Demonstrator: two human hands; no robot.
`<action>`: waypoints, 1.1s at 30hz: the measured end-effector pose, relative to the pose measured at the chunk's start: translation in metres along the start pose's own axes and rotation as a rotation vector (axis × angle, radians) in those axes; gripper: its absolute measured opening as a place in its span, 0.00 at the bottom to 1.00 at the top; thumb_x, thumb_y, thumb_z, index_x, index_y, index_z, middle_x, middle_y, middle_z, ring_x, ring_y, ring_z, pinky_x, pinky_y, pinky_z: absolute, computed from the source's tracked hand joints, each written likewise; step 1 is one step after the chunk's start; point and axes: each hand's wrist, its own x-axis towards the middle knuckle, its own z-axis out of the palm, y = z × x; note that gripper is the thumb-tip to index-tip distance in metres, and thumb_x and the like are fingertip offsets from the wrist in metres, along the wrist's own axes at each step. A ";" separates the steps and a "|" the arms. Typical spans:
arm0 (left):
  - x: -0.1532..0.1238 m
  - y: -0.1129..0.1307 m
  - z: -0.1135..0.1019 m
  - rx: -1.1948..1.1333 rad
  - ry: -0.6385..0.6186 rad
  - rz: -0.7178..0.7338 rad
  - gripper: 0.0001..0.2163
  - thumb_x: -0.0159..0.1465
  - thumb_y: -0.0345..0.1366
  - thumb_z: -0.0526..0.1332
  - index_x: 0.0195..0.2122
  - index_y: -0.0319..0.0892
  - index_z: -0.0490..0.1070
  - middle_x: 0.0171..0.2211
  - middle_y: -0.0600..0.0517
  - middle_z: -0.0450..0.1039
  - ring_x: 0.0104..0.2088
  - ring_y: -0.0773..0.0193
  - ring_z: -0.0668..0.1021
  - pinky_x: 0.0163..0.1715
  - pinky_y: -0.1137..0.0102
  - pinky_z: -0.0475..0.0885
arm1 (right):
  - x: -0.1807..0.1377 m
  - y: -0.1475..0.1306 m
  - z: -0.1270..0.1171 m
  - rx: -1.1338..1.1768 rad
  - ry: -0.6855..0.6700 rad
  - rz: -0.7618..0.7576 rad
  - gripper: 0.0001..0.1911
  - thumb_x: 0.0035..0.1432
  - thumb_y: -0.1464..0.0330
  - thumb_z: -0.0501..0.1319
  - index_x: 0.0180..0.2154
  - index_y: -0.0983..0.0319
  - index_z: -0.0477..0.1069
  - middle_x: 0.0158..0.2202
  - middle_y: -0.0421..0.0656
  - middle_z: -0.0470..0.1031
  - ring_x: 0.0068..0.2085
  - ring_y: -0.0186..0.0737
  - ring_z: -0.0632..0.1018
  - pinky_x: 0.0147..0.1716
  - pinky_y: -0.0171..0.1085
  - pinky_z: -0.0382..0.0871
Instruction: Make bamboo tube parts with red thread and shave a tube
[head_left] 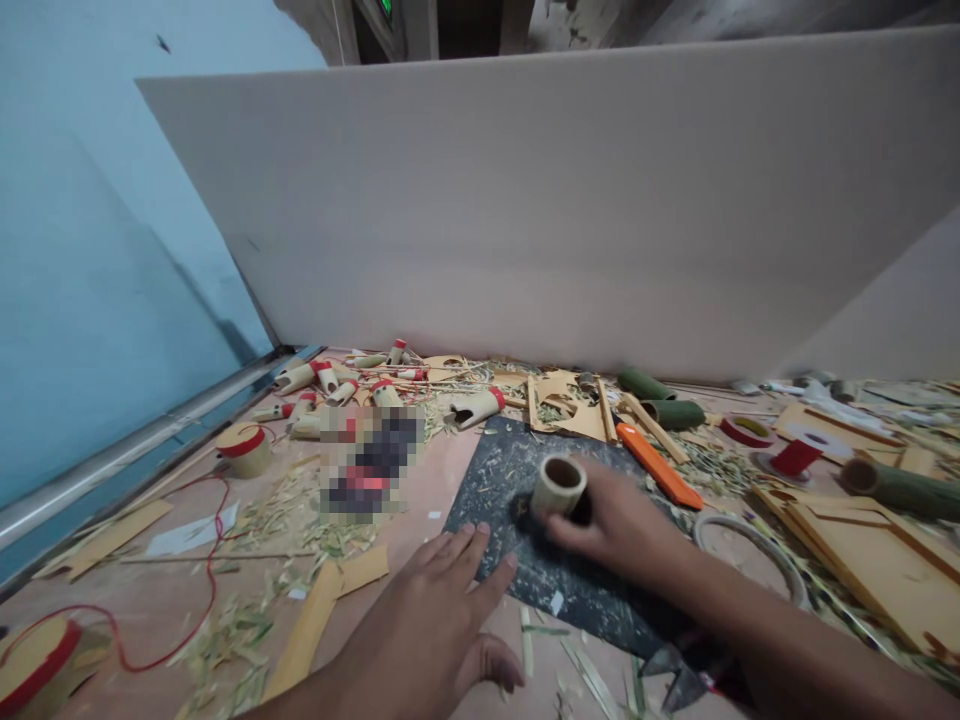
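My right hand (pixel 619 525) is closed around a short hollow bamboo tube (pixel 558 486), holding it on a dark cutting mat (pixel 517 470) with its open end facing up and toward me. My left hand (pixel 439 600) lies flat with fingers stretched out, its fingertips on the near left edge of the mat. An orange utility knife (pixel 658 465) lies on the mat's far right corner, just beyond my right hand.
Several bamboo pieces with red bands (pixel 330 385) lie at the back left among shavings. Green bamboo tubes (pixel 664 400), red tape rolls (pixel 746 430) and cut wooden boards (pixel 862 545) are at right. Red string (pixel 210 560) trails at left. A large white panel (pixel 570 200) stands behind.
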 end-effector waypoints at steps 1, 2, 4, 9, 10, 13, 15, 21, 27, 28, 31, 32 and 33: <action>0.000 0.000 0.000 -0.007 0.009 0.000 0.34 0.67 0.52 0.68 0.69 0.41 0.66 0.69 0.33 0.59 0.68 0.37 0.68 0.66 0.48 0.67 | 0.000 0.000 0.000 0.006 -0.029 -0.016 0.10 0.54 0.61 0.68 0.37 0.56 0.74 0.36 0.42 0.81 0.36 0.45 0.80 0.36 0.38 0.71; 0.000 0.000 0.000 -0.016 0.018 -0.002 0.34 0.66 0.52 0.68 0.69 0.41 0.67 0.69 0.33 0.60 0.68 0.37 0.68 0.66 0.48 0.67 | 0.000 0.001 -0.001 0.002 -0.037 -0.011 0.11 0.53 0.60 0.69 0.36 0.56 0.74 0.35 0.42 0.81 0.36 0.46 0.80 0.36 0.39 0.71; 0.000 0.001 -0.002 -0.029 0.018 -0.010 0.33 0.66 0.51 0.69 0.68 0.41 0.68 0.69 0.34 0.61 0.68 0.38 0.69 0.66 0.49 0.67 | 0.002 0.005 -0.004 -0.024 0.006 0.054 0.10 0.56 0.59 0.67 0.37 0.58 0.74 0.35 0.44 0.82 0.35 0.47 0.80 0.35 0.40 0.70; 0.001 0.003 -0.006 -0.024 0.026 -0.017 0.32 0.66 0.52 0.69 0.67 0.41 0.70 0.68 0.34 0.62 0.68 0.38 0.70 0.65 0.48 0.69 | -0.001 0.004 0.001 -0.037 0.025 0.102 0.11 0.58 0.60 0.66 0.39 0.58 0.72 0.36 0.45 0.83 0.34 0.46 0.80 0.33 0.39 0.69; 0.001 0.003 -0.006 -0.023 0.034 -0.013 0.32 0.66 0.52 0.69 0.67 0.42 0.70 0.68 0.34 0.63 0.67 0.38 0.70 0.64 0.48 0.69 | -0.002 0.003 0.003 -0.022 -0.010 0.079 0.11 0.57 0.60 0.67 0.39 0.57 0.73 0.35 0.42 0.83 0.33 0.44 0.80 0.33 0.37 0.69; 0.002 0.003 -0.006 -0.011 0.027 -0.010 0.32 0.66 0.51 0.69 0.67 0.43 0.70 0.68 0.35 0.63 0.67 0.39 0.70 0.64 0.48 0.69 | 0.000 0.006 0.003 -0.039 0.009 0.115 0.12 0.57 0.58 0.67 0.40 0.57 0.73 0.35 0.44 0.83 0.33 0.46 0.81 0.32 0.39 0.69; 0.002 0.003 -0.006 0.000 0.006 -0.012 0.32 0.66 0.50 0.69 0.68 0.42 0.69 0.68 0.33 0.62 0.67 0.38 0.70 0.64 0.47 0.69 | 0.002 0.007 0.000 -0.074 0.074 0.185 0.12 0.60 0.58 0.64 0.39 0.59 0.73 0.34 0.50 0.82 0.33 0.50 0.80 0.32 0.42 0.68; -0.001 0.004 -0.005 0.019 0.028 -0.003 0.31 0.66 0.50 0.70 0.67 0.42 0.71 0.67 0.33 0.64 0.66 0.38 0.72 0.63 0.48 0.71 | -0.006 -0.008 0.005 0.005 -0.079 0.041 0.11 0.56 0.59 0.68 0.38 0.56 0.74 0.33 0.39 0.83 0.32 0.42 0.81 0.32 0.36 0.69; -0.001 0.003 0.001 -0.013 0.083 0.008 0.33 0.67 0.57 0.65 0.67 0.42 0.70 0.68 0.34 0.64 0.67 0.40 0.71 0.65 0.51 0.69 | 0.003 0.011 -0.006 -0.071 0.071 0.156 0.10 0.61 0.60 0.62 0.36 0.60 0.72 0.31 0.47 0.80 0.31 0.49 0.79 0.31 0.42 0.68; -0.001 0.003 0.001 -0.016 0.081 0.007 0.33 0.67 0.56 0.65 0.67 0.41 0.70 0.68 0.34 0.64 0.67 0.39 0.71 0.65 0.50 0.69 | 0.001 0.008 -0.003 -0.060 0.057 0.132 0.09 0.60 0.60 0.62 0.38 0.59 0.72 0.32 0.46 0.81 0.32 0.48 0.79 0.31 0.41 0.68; -0.001 0.003 0.001 0.010 0.063 -0.005 0.33 0.67 0.56 0.66 0.67 0.42 0.70 0.68 0.34 0.64 0.67 0.40 0.71 0.65 0.51 0.69 | -0.007 -0.006 0.012 -0.023 -0.016 0.047 0.10 0.57 0.61 0.66 0.39 0.57 0.71 0.34 0.41 0.82 0.32 0.44 0.80 0.32 0.38 0.69; -0.001 0.003 0.002 0.026 0.050 -0.006 0.33 0.67 0.56 0.66 0.67 0.42 0.70 0.68 0.35 0.64 0.67 0.40 0.71 0.65 0.52 0.69 | -0.008 -0.007 0.014 -0.023 -0.025 0.041 0.10 0.57 0.60 0.67 0.39 0.56 0.72 0.34 0.41 0.82 0.32 0.44 0.80 0.32 0.38 0.69; -0.002 0.003 0.002 0.042 0.036 -0.002 0.34 0.67 0.57 0.65 0.68 0.43 0.69 0.69 0.35 0.63 0.67 0.41 0.71 0.65 0.53 0.69 | -0.008 -0.005 0.014 -0.031 -0.013 0.054 0.11 0.57 0.59 0.67 0.39 0.56 0.72 0.33 0.41 0.82 0.32 0.45 0.80 0.32 0.38 0.69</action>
